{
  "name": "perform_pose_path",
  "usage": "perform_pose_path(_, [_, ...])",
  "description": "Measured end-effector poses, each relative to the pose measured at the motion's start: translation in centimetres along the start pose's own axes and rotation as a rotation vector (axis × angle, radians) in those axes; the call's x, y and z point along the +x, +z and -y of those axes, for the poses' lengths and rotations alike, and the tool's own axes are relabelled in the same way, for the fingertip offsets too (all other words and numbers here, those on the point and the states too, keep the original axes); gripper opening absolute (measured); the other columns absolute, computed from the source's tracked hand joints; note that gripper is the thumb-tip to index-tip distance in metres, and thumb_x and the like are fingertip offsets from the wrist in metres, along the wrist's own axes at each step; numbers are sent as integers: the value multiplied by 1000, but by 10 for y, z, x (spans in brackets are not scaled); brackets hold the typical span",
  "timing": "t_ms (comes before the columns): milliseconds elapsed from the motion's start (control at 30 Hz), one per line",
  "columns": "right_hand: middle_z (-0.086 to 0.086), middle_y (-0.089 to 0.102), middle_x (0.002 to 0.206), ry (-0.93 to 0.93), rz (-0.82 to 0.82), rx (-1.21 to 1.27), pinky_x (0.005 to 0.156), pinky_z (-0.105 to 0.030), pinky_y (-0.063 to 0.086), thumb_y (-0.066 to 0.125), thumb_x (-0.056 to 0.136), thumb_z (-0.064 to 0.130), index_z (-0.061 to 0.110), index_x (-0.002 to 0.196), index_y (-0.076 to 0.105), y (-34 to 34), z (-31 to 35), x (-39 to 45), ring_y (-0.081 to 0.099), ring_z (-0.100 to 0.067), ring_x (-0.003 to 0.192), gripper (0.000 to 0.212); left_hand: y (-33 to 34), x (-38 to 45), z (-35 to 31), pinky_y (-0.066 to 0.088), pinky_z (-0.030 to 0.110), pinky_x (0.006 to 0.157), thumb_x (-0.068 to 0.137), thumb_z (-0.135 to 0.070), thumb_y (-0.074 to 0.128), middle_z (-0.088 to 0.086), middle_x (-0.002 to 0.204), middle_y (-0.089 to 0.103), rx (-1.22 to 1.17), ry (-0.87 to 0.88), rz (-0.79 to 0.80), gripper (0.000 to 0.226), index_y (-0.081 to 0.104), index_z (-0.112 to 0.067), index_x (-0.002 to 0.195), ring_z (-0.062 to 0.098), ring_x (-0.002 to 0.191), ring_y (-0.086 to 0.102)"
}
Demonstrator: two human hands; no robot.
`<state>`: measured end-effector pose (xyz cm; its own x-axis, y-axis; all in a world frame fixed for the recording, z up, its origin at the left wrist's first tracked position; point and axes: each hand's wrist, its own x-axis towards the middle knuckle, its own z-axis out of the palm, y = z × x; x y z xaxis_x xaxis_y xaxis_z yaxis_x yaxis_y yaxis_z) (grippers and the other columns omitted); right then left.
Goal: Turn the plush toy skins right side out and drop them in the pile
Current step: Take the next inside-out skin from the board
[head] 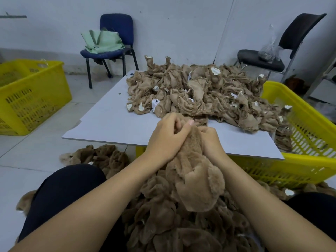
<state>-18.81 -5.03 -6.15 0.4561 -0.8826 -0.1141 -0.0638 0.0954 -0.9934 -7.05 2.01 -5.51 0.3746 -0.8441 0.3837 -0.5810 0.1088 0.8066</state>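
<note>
both hands grip one fuzzy plush skin.

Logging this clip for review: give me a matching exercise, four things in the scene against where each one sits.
Things:
1. green bag
2. inside-out skins
3. clear plastic bag
4. fluffy skin

Places:
A. on the black chair
B. heaped on the white board
C. on the blue chair
D. gripped by the left hand and right hand, above the pile at the person's lap

Pairs: 1-C, 2-B, 3-A, 4-D
</note>
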Motion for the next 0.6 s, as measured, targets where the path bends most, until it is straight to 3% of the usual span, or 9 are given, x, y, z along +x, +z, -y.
perform_pose_path(100, [-16, 53, 77, -56, -11, 7, 52, -29, 36, 68, 96, 21, -23, 83, 57, -2, 3, -1, 45, -24, 69, 47, -10, -5, -7, 41, 20, 74, 96, -45, 51, -13, 88, 48, 25, 198, 207, 37, 54, -11, 84, 7, 81, 48])
perform_pose_path(167, [-20, 54, 79, -64, -10, 21, 53, -31, 37, 70, 94, 24, -26, 87, 55, -3, 2, -2, 47, -26, 71, 52, -17, -7, -9, 42, 21, 77, 100, -35, 52, -3, 92, 50, 17, 215, 309, 31, 58, -6, 90, 10, 84, 50])
perform_pose_path(300, [-11, 57, 57, -69, -38, 15, 44, -23, 37, 62, 100, 30, -6, 67, 62, -2, 0, -3, 51, -18, 51, 49, -33, -5, -13, 44, 27, 77, 101, -15, 57, 5, 89, 54, -2, 190, 396, 16, 60, -3, 90, 16, 83, 52])
perform_pose_path(467, [5, 68, 57, -139, -43, -44, 48, -12, 45, 35, 109, 41, 13, 73, 70, -2, 7, -7, 63, -2, 52, 57, -27, -7, -22, 42, 22, 72, 96, -1, 59, -3, 84, 50, 59, 233, 301, 13, 58, -3, 83, 9, 77, 48])
perform_pose_path(600, [8, 72, 64, -165, 31, -33, 52, -10, 46, 36, 107, 49, 19, 74, 73, 1, 16, -6, 67, 2, 60, 58, -17, -7, -32, 40, 22, 68, 93, -6, 61, -4, 84, 49, 87, 301, 145, 14, 56, -2, 80, 9, 73, 47])
